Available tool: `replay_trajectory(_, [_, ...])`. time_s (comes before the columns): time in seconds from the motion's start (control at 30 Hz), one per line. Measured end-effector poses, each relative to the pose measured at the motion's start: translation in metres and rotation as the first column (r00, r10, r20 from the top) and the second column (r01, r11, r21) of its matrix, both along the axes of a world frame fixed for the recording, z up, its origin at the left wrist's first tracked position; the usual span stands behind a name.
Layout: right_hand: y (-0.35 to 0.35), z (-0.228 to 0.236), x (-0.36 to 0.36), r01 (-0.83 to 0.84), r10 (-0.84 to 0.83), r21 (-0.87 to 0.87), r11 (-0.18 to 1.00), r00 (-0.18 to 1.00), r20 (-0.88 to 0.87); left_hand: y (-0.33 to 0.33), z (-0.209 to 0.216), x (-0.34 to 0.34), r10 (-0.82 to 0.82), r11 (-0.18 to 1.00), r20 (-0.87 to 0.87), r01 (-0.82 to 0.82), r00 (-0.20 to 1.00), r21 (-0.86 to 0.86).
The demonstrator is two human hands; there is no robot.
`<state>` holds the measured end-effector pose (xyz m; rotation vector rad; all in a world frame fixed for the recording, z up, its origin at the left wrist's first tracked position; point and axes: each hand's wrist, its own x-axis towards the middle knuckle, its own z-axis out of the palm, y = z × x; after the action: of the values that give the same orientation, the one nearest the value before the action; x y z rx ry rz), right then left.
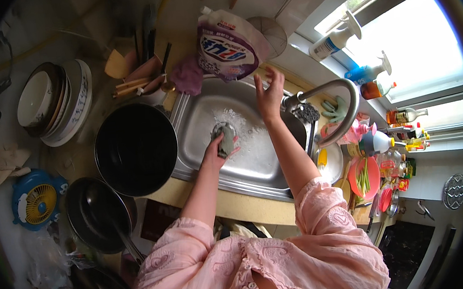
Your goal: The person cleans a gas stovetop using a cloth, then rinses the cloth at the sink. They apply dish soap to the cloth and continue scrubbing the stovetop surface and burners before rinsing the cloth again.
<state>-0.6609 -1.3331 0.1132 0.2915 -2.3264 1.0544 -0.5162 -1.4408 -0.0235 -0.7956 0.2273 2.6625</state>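
My left hand (pixel 214 153) is closed round a wet grey-green cloth (pixel 224 138), low in the left part of the steel sink (pixel 196 114). White suds or water (pixel 232 116) spread on the sink bottom beside it. Above the sink's far edge, my right hand (pixel 270 92) is raised with its fingers apart and nothing in them. It is close to a large white and purple detergent bag (pixel 228 48) standing behind the sink and to the curved faucet (pixel 345 121). A purple cloth (pixel 187 75) lies at the sink's far left corner.
Left of the sink stand a big black pot (pixel 136 150), a frying pan (pixel 94 211), stacked plates (pixel 76 103) and a utensil holder (pixel 152 88). Spray bottles (pixel 335 39) line the windowsill. To the right are a red basin (pixel 364 177) with green vegetables, several condiment bottles and a black stove (pixel 408 250).
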Motion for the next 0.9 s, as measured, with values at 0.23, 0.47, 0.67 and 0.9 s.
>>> replay_trajectory(0.23, [-0.023,0.027,-0.073,-0.109,0.209,-0.407,0.907,0.955,0.210,-0.001,-0.027,0.003,0.068,0.998,-0.012,-0.068,0.998,0.019])
replay_trajectory(0.47, [-0.029,0.029,-0.046,-0.057,0.059,-0.300,0.952,0.998,-0.003,-0.010,0.003,0.008,0.016,0.975,-0.126,-0.043,0.992,-0.217])
replay_trajectory(0.67, [0.003,0.052,0.004,-0.101,0.157,-0.426,0.899,0.983,0.097,-0.009,-0.016,0.009,0.002,0.985,-0.065,-0.013,0.998,-0.173])
replay_trajectory(0.9, [0.067,0.003,0.069,0.001,0.167,-0.428,0.904,0.920,0.354,0.003,-0.020,-0.002,-0.042,0.940,0.166,0.095,0.985,-0.329])
